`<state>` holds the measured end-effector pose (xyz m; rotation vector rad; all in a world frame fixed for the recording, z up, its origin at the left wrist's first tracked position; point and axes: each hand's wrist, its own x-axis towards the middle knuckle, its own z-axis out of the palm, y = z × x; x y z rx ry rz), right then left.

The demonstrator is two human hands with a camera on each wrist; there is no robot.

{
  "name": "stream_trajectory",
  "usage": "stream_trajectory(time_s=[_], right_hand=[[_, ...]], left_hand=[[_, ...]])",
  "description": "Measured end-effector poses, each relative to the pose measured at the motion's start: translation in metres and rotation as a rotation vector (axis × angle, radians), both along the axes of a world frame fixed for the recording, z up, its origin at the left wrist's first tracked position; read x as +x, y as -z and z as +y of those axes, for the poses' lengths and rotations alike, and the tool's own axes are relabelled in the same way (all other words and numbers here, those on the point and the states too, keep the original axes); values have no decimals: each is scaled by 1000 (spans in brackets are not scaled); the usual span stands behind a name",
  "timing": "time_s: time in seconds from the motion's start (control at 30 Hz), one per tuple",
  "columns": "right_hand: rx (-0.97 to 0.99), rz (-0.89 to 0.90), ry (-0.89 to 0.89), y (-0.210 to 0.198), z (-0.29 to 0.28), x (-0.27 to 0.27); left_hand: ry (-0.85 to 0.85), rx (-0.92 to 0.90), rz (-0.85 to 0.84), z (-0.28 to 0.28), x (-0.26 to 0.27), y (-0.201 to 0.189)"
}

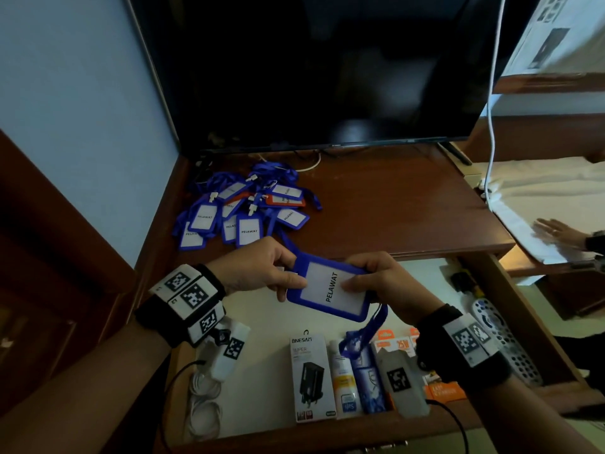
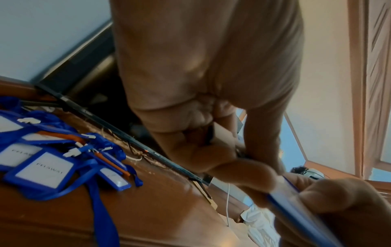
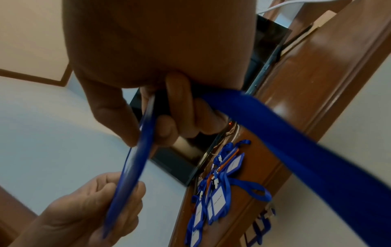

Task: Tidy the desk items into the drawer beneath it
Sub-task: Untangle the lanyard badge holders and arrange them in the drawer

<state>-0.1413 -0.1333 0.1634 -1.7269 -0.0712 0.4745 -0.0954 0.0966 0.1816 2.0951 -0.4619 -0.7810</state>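
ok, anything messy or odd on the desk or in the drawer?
The badge pile lies tangled on the desk, one orange holder among blue. The held badge, pinched by left hand and right hand, trails its lanyard across the drawer's boxes.

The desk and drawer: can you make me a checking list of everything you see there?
Surface: brown wooden desk, drawer beneath it pulled open.
Job's things: pile of blue badge holders on the desk; one PELAWAT badge holder held above the drawer.
Clutter: charger box, remote control, tubes in the drawer.
Grippers: left hand and right hand each pinch the held badge.
Cables: white cable hanging at right.
Surroundings: dark TV screen; another person's hand.
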Motion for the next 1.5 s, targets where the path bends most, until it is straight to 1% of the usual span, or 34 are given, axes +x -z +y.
stream_trajectory(time_s=[0.07,0.17,0.3,0.4,0.47,0.53,0.63,0.7,0.83,0.9,0.97,1.07,1.13,1.2,1.23,1.3,1.4,1.5], right_hand=[[15,-9,20,3,-1,-1],[53,-35,94,10,-4,-2],[165,-79,222,16,-3,-3],[216,-92,265,20,1,-5],[202,-86,280,23,2,-7],[168,-84,270,25,2,-7],[176,-91,255,27,4,-8],[119,-129,253,30,6,-8],[-227,-321,190,48,10,-7],[-292,-365,148,52,14,-7],[-318,-404,98,47,20,-9],[-283,-414,47,29,25,-7],[-223,-388,53,16,25,-4],[-191,-379,98,8,23,1],[-208,-395,130,7,21,4],[-285,-434,186,9,18,11],[-390,-446,246,18,10,20],[-518,-453,238,30,2,25]], left_hand=[[-22,-5,2,-2,-3,3],[-40,-18,48,-4,-8,8],[-31,-87,108,-7,-14,11],[-37,-81,112,-9,-15,12],[-82,-74,92,-9,-16,15],[-157,-62,73,-10,-17,18],[-272,-39,24,-11,-15,23],[-380,-48,-30,-11,-13,26],[-682,-205,-87,-12,-8,34],[-786,-239,-149,-17,-6,38],[-822,-217,-235,-22,-6,41],[-752,-98,-351,-25,-6,49],[-662,10,-399,-25,-5,55],[-535,157,-450,-26,-5,63],[-470,217,-477,-27,-7,67],[-371,274,-482,-30,-12,72],[-201,287,-457,-32,-20,77],[22,326,-415,-31,-23,75]])
